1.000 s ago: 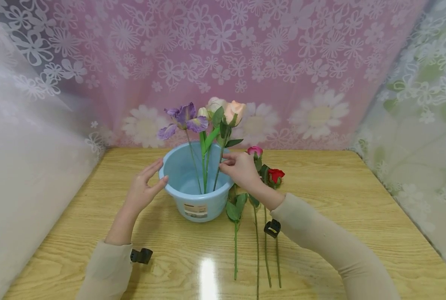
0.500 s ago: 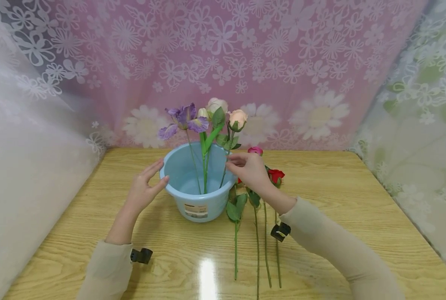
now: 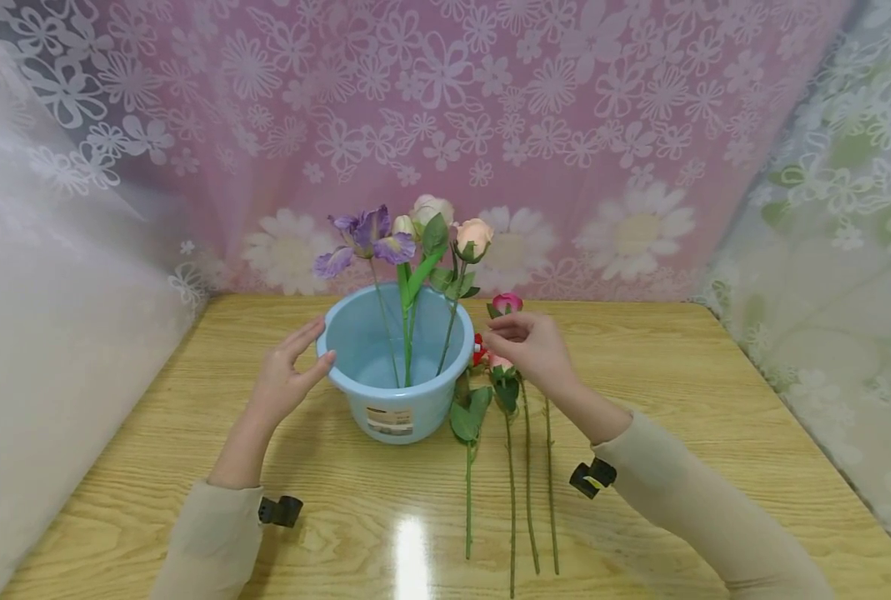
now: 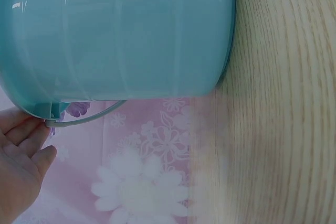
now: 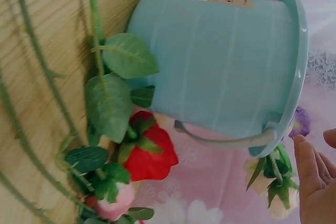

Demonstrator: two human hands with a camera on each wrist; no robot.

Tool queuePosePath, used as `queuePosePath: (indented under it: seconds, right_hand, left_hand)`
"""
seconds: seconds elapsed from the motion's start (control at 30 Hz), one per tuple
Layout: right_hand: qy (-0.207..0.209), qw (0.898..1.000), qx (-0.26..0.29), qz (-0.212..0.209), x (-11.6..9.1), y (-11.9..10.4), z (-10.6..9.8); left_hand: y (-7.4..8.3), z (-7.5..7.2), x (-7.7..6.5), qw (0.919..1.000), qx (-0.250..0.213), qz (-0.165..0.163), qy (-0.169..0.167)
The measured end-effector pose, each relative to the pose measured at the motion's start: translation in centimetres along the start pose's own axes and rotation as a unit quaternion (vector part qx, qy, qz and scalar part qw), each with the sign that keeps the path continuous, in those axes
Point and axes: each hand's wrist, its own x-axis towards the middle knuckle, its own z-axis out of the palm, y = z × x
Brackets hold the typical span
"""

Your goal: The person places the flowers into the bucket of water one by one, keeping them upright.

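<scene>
A light blue bucket (image 3: pixel 392 417) stands on the table with a paper label on its front. A purple iris (image 3: pixel 370 237), a white flower (image 3: pixel 432 210) and a peach rose (image 3: pixel 474 240) stand in it, leaning on the rim. My left hand (image 3: pixel 286 379) touches the bucket's left rim with extended fingers, also seen from below in the left wrist view. To the right of the bucket, my right hand (image 3: pixel 538 354) holds nothing, its fingers loosely bent above flowers lying on the table. These are a magenta rose (image 3: pixel 507 303), a pale pink rose (image 5: pixel 116 203) and a red rose (image 5: pixel 152 150).
Several green stems (image 3: pixel 511 500) point toward the front edge of the wooden table (image 3: pixel 340 533). The bucket's handle (image 5: pixel 226 141) hangs down on its far side. A pink floral curtain (image 3: pixel 445 125) closes off the back, with pale sheets at both sides.
My right hand shifted the peach rose rightward against the rim, let go of it, and moved right over the lying flowers. The left hand stayed at the rim.
</scene>
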Motion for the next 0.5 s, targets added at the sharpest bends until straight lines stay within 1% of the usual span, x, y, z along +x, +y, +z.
queuePosePath:
  seconds: [0.13,0.4,0.5]
  right_hand:
    - [0.004,1.000,0.000,0.002,-0.4,1.1,-0.7]
    - [0.015,0.999,-0.005,0.029,-1.6,3.0,-2.2]
    - [0.012,0.999,-0.008,0.039,-2.0,3.8,-2.7]
  left_hand:
    - [-0.1,0.0,0.0,1.0000,0.001,0.001,0.001]
    - [-0.2,0.0,0.0,1.0000,-0.006,-0.003,-0.003]
    - [-0.1,0.0,0.0,1.0000,-0.005,-0.002,-0.002]
